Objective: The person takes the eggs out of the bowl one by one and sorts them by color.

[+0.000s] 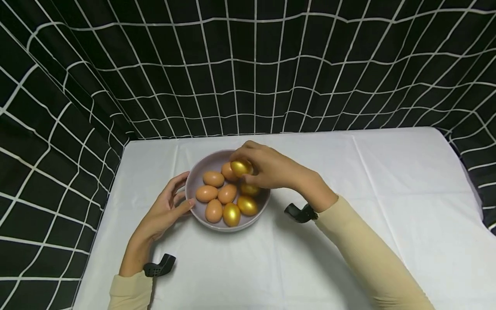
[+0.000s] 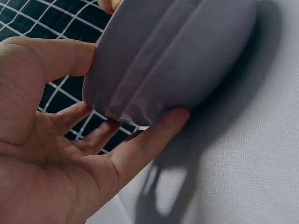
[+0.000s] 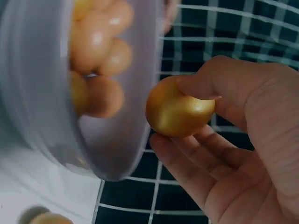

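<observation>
A pale lilac bowl [image 1: 193, 183] stands on the white table and holds several brown eggs [image 1: 207, 193] and gold eggs [image 1: 231, 214]. My right hand [image 1: 267, 168] hovers over the bowl's far right side and pinches one gold egg [image 1: 240, 167] between thumb and fingers; in the right wrist view this gold egg [image 3: 180, 109] sits just outside the bowl's rim [image 3: 145, 84]. My left hand [image 1: 166, 206] rests against the bowl's left wall, thumb and fingers straight. Its thumb [image 2: 149, 144] and fingertips touch the bowl's ribbed outer wall [image 2: 177, 60].
A white cloth covers the table [image 1: 387, 193], with bare room right of and in front of the bowl. A black curtain with a white grid [image 1: 248, 64] closes in the back and both sides. Each wrist carries a black camera mount [image 1: 300, 212].
</observation>
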A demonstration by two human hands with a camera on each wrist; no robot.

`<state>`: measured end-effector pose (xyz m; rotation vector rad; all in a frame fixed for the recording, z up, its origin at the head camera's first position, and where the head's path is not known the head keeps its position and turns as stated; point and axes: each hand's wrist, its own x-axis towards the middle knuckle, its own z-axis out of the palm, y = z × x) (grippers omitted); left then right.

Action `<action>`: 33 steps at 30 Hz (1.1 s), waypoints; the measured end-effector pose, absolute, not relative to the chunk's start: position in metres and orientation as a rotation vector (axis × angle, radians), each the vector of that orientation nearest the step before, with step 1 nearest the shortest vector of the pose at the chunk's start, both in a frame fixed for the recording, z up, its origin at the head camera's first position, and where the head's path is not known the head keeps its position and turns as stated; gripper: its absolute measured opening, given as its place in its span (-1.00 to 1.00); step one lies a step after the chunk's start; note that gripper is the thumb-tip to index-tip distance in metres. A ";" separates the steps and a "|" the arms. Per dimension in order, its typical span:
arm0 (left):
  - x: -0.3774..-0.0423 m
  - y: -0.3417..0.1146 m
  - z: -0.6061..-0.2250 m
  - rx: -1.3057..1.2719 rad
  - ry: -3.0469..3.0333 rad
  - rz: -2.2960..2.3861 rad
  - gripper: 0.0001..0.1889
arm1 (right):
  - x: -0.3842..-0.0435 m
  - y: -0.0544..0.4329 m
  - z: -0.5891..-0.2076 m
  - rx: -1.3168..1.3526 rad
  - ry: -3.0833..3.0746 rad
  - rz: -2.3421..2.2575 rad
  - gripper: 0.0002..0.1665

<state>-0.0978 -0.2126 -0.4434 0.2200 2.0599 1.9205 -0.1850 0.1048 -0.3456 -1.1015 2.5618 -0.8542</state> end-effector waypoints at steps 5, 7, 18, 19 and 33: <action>-0.098 -0.212 -0.444 0.233 2.065 1.919 -0.18 | -0.183 0.126 -0.351 -0.974 2.503 -1.218 -0.45; -0.099 -0.212 -0.444 0.247 2.070 1.919 -0.19 | -0.181 0.134 -0.355 -0.895 2.494 -1.341 -0.47; -0.101 -0.217 -0.442 0.267 2.085 1.902 -0.19 | -0.171 0.169 -0.381 -0.670 2.545 -1.617 -0.46; -0.101 -0.217 -0.442 0.268 2.086 1.899 -0.19 | -0.170 0.171 -0.384 -0.652 2.550 -1.629 -0.46; -0.100 -0.214 -0.445 0.243 2.083 1.890 -0.18 | -0.170 0.187 -0.404 -0.521 2.549 -1.771 -0.42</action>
